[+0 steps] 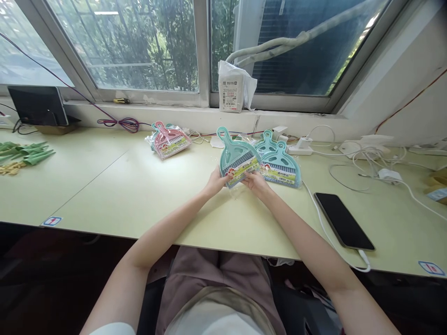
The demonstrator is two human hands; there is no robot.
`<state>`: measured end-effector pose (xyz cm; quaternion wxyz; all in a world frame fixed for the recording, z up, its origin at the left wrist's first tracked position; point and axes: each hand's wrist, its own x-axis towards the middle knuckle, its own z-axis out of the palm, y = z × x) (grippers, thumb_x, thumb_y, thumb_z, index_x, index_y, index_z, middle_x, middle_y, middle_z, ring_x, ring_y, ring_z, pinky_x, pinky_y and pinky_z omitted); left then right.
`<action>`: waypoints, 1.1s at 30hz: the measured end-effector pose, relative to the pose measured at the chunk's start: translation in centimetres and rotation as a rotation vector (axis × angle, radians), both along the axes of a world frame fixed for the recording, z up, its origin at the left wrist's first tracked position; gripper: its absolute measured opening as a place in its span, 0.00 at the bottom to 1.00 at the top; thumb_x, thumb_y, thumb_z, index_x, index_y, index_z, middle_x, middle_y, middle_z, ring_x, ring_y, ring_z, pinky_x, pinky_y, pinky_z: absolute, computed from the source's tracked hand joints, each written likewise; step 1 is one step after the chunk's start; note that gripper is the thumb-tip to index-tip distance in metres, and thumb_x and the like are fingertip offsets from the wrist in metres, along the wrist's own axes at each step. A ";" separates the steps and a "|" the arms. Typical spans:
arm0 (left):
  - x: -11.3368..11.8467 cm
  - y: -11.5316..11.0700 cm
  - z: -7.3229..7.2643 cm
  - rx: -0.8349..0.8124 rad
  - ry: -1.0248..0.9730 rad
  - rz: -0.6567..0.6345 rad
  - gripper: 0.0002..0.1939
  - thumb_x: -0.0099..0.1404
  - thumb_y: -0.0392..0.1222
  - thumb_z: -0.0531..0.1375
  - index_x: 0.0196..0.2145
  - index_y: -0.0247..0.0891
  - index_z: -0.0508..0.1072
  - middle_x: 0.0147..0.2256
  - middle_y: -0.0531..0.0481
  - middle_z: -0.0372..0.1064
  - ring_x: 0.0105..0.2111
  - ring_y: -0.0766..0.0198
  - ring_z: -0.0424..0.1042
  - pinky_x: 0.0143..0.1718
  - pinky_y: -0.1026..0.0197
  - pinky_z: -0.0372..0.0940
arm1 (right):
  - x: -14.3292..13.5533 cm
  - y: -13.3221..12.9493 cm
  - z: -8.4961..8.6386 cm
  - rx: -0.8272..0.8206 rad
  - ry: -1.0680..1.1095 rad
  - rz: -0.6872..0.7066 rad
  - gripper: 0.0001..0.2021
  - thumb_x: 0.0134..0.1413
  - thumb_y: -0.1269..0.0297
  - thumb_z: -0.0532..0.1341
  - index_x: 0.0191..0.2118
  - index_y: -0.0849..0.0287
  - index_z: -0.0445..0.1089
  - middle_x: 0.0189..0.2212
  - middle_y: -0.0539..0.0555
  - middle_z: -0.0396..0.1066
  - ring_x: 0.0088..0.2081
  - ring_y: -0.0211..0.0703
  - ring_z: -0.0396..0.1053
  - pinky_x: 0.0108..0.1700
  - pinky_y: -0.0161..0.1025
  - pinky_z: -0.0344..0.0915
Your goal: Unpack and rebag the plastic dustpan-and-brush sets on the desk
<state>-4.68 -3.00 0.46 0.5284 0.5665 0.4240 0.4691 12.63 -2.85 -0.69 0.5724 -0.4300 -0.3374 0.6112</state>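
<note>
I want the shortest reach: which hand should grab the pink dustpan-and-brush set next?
Probably your left hand: it's nearer the pink set. Your right hand is farther across, and both grip a turquoise dustpan-and-brush set.

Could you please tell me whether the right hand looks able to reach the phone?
Likely yes: nothing covers the phone, though the right hand is holding the teal dustpan pack and would first have to let go.

Top [220, 318]: white, beige toward hem [206, 294] | Left sleeve [112, 328]: white, short | Trousers [186, 281]: dusky mauve, creased | Left hand [214, 183], right hand [259, 184]: bare
</note>
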 end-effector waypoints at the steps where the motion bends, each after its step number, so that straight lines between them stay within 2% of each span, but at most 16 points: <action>1: 0.0 0.1 0.0 -0.007 0.006 -0.008 0.29 0.48 0.45 0.68 0.47 0.37 0.67 0.41 0.46 0.74 0.39 0.56 0.73 0.32 0.59 0.71 | 0.0 0.1 -0.1 0.006 -0.010 -0.006 0.09 0.49 0.72 0.65 0.36 0.56 0.66 0.35 0.52 0.78 0.39 0.47 0.78 0.51 0.55 0.74; 6: 0.0 -0.1 0.3 -0.050 -0.008 -0.049 0.29 0.48 0.47 0.68 0.47 0.36 0.67 0.38 0.44 0.74 0.37 0.53 0.74 0.31 0.55 0.71 | 0.0 0.0 -0.2 0.017 -0.029 -0.042 0.10 0.49 0.69 0.66 0.36 0.55 0.66 0.36 0.52 0.78 0.42 0.48 0.78 0.49 0.56 0.75; 13: 0.0 -0.2 0.4 -0.082 -0.053 -0.045 0.29 0.46 0.45 0.69 0.45 0.36 0.67 0.37 0.45 0.75 0.37 0.52 0.74 0.32 0.52 0.72 | 0.2 0.2 -0.3 0.022 -0.020 -0.030 0.08 0.50 0.70 0.66 0.35 0.55 0.66 0.33 0.51 0.78 0.38 0.46 0.78 0.49 0.54 0.74; 20: -1.2 1.0 1.1 -0.098 -0.024 -0.053 0.24 0.44 0.42 0.68 0.40 0.36 0.71 0.33 0.48 0.75 0.30 0.59 0.73 0.26 0.61 0.69 | 0.3 -0.2 0.3 0.040 -0.055 0.124 0.07 0.49 0.69 0.65 0.36 0.57 0.70 0.37 0.53 0.79 0.39 0.44 0.77 0.50 0.52 0.74; 22: -2.3 1.8 1.5 -0.071 -0.007 -0.027 0.23 0.43 0.42 0.68 0.39 0.35 0.72 0.32 0.49 0.75 0.29 0.60 0.73 0.24 0.63 0.67 | 0.4 -0.4 0.5 0.060 -0.174 0.182 0.08 0.48 0.68 0.64 0.37 0.57 0.72 0.38 0.54 0.79 0.40 0.45 0.77 0.52 0.53 0.72; 24: -3.7 2.8 1.8 -0.020 -0.014 0.006 0.23 0.43 0.42 0.68 0.39 0.36 0.72 0.31 0.49 0.75 0.28 0.60 0.73 0.23 0.65 0.66 | 0.8 -0.5 0.6 0.147 -0.360 0.151 0.09 0.49 0.70 0.61 0.38 0.57 0.74 0.38 0.55 0.78 0.42 0.46 0.76 0.54 0.55 0.70; 27: -6.0 4.0 2.0 -0.009 -0.014 0.012 0.23 0.44 0.42 0.67 0.40 0.35 0.73 0.33 0.47 0.76 0.29 0.60 0.74 0.24 0.63 0.68 | 1.9 -0.4 0.6 0.452 -0.758 -0.108 0.17 0.51 0.74 0.54 0.41 0.54 0.76 0.45 0.55 0.75 0.52 0.51 0.70 0.57 0.58 0.66; 29: -7.2 4.5 2.0 -0.050 -0.049 -0.029 0.25 0.44 0.42 0.68 0.42 0.35 0.73 0.36 0.46 0.76 0.30 0.59 0.75 0.28 0.60 0.70 | 3.0 -0.1 0.6 0.647 -1.052 -0.235 0.24 0.51 0.78 0.52 0.48 0.50 0.74 0.55 0.54 0.69 0.61 0.54 0.61 0.62 0.60 0.61; 31: -7.8 4.8 1.9 -0.097 -0.105 -0.058 0.26 0.44 0.40 0.68 0.43 0.35 0.72 0.37 0.45 0.76 0.32 0.59 0.75 0.33 0.57 0.72 | 3.9 0.1 0.5 0.775 -1.262 -0.219 0.30 0.50 0.80 0.53 0.57 0.47 0.68 0.61 0.52 0.62 0.66 0.54 0.53 0.65 0.59 0.54; 33: -8.1 4.8 1.8 -0.143 -0.155 -0.079 0.24 0.44 0.38 0.67 0.42 0.35 0.73 0.37 0.45 0.75 0.34 0.59 0.75 0.37 0.54 0.73 | 4.3 0.3 0.5 0.865 -1.357 -0.147 0.33 0.51 0.79 0.57 0.61 0.45 0.62 0.64 0.51 0.58 0.67 0.53 0.50 0.67 0.58 0.50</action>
